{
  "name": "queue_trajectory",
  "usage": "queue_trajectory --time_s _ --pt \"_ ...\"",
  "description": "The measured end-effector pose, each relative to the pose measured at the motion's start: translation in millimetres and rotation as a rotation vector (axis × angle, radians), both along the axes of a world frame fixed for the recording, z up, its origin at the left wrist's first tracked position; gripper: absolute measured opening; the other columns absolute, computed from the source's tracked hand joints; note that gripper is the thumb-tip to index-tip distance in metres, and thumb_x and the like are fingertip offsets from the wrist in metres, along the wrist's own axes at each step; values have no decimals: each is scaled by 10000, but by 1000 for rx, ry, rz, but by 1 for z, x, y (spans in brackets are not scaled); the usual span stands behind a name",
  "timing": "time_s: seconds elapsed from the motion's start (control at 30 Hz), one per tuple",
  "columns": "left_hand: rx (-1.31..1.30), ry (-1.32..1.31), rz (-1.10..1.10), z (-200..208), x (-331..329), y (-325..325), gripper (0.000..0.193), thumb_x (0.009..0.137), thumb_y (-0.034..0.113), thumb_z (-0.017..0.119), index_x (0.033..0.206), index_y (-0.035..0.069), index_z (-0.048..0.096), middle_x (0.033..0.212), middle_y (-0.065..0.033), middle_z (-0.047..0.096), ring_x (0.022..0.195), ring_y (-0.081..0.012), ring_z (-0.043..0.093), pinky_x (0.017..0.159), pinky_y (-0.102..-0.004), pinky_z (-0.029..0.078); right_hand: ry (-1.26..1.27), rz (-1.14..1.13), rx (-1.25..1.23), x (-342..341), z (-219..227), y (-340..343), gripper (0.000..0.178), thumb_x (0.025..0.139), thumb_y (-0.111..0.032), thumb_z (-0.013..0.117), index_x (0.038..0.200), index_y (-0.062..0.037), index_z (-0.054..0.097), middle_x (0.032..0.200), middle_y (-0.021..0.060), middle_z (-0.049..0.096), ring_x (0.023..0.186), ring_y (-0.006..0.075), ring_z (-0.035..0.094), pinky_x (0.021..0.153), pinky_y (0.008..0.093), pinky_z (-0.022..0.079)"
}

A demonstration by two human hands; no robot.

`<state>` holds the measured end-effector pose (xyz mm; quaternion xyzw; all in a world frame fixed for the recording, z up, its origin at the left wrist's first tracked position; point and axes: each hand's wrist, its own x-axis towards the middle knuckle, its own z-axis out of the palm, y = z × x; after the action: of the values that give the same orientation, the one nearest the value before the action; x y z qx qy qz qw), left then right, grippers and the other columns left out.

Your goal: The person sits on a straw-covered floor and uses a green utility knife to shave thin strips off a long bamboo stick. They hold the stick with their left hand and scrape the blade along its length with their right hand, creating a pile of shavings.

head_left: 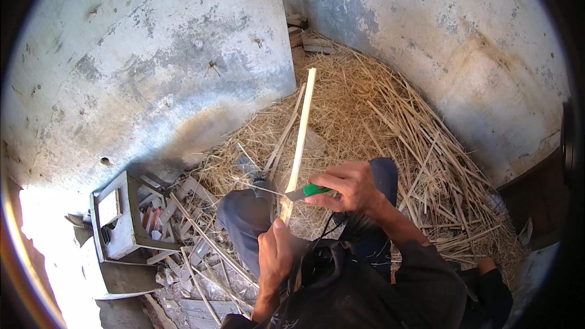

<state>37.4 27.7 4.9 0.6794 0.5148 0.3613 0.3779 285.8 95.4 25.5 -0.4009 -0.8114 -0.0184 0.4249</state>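
Note:
A long pale bamboo strip slants up and away from my lap, its far end above the straw. Its near end is gripped by my left hand, thumb on top and fingers wrapped round. My right hand is closed on the green handle of a knife. The grey blade reaches left and meets the strip a little beyond my left hand. A thin sliver sticks out to the left from where blade and strip meet. Part of the handle is hidden by my right fingers.
Shavings and straw cover the floor ahead. A pile of thin strips lies along the right wall. At left stands a worn wooden frame box among scraps and loose sticks. My bent knees flank the work.

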Motion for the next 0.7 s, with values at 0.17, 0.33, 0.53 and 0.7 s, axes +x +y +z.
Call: queue_trajectory --time_s 0.17,0.33,0.53,0.7 --pt "-165 -80 63 6 1 1 493 1185 255 357 848 -36 568 656 -213 605 595 -415 617 596 -492 426 7 -6 20 -1 -2 4 315 889 -492 864 978 -196 803 691 -32 674 545 172 653 517 331 487" --pt "-179 -81 34 7 -1 0 486 1185 253 356 863 -41 573 653 -212 594 574 -405 570 600 -480 422 95 -40 73 1 -19 11 321 947 -494 821 1027 -183 823 687 -15 700 548 191 660 531 347 499" --pt "-312 31 -44 0 -16 -27 425 1175 277 438 991 -59 623 753 -275 602 650 -402 530 671 -486 448 403 -700 -131 99 -9 63 462 1073 -512 664 1055 -71 800 683 26 670 553 147 600 525 342 444" --pt "-252 -37 81 -13 -13 -6 434 1179 299 440 1010 -52 634 758 -274 604 657 -395 491 681 -482 457 399 -366 -165 62 -22 44 453 1071 -494 669 1082 -55 783 758 56 712 624 157 666 542 329 482"
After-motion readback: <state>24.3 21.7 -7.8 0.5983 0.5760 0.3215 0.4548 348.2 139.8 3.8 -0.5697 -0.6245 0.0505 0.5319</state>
